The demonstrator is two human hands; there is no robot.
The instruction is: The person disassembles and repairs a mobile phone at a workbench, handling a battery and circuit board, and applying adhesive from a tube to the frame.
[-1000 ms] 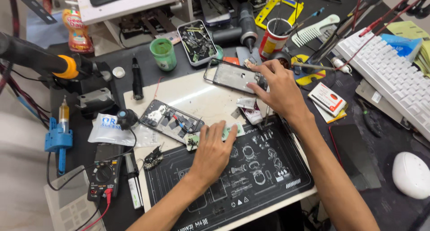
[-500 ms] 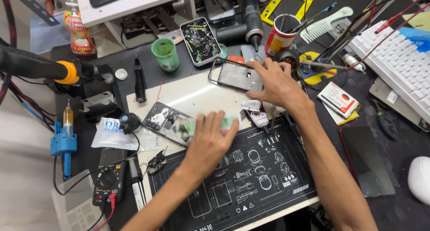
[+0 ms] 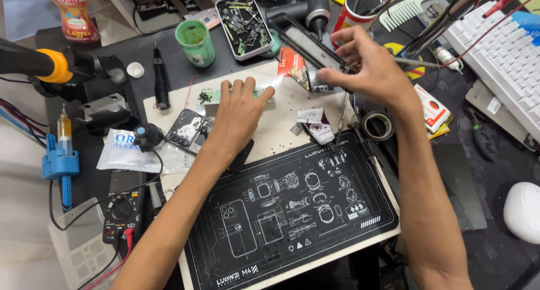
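My left hand (image 3: pixel 239 113) lies flat on the white mat (image 3: pixel 281 127), fingers spread, with the fingertips pressing on a small green circuit board (image 3: pixel 209 95). My right hand (image 3: pixel 368 65) grips a dark phone body (image 3: pixel 309 45), which is tilted up on its edge above the mat's far side. An opened phone with bare internals (image 3: pixel 188 130) lies beside my left wrist. A black work mat with white diagrams (image 3: pixel 292 211) lies nearer me, with nothing on it.
A tray of small parts (image 3: pixel 244 23), green cup (image 3: pixel 195 41) and red cup of tools (image 3: pixel 357 12) stand at the back. A tape roll (image 3: pixel 378 125), white keyboard (image 3: pixel 500 54) and mouse (image 3: pixel 523 211) are on the right. A multimeter (image 3: pixel 121 211) and blue holder (image 3: pixel 59 161) sit on the left.
My left hand moved from the black mat up onto the white mat and the green board. My right hand raised the phone body from lying flat to standing on edge.
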